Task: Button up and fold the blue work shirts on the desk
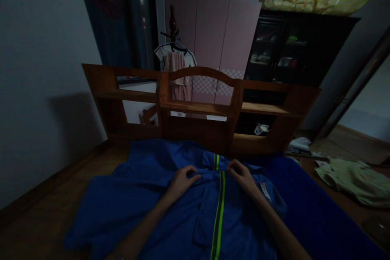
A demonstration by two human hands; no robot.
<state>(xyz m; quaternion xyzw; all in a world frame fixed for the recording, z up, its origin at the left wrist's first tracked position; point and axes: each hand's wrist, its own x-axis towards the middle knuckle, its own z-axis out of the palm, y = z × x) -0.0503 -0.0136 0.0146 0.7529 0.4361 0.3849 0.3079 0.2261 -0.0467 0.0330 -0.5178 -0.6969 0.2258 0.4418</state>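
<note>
From the camera on your head, you can see a big blue piece of clothing (183, 219) spread out under both of your hands. Your left hand (183, 180) is low over its top part, with the thumb and first finger bent and a small gap between them, so it is partly open. Your right hand (243, 174) is over the other side, with its fingers curled in close to the thumb; you cannot tell if it is pinching the cloth. Between your hands runs a bright yellow-green and dark stripe (218, 211), which comes down toward you. Just beside your right wrist is a small white tag (265, 191). Farther right of that hand lies a deeper blue cloth (301, 199), and past it a pale green cloth (356, 180). Ahead of both hands stands a brown wooden shelf (198, 108) with a curved top in the middle. Behind the shelf you see some hanging clothes (175, 61), a pink closet (210, 32) and, more to the right, a dark cabinet (317, 44).
</note>
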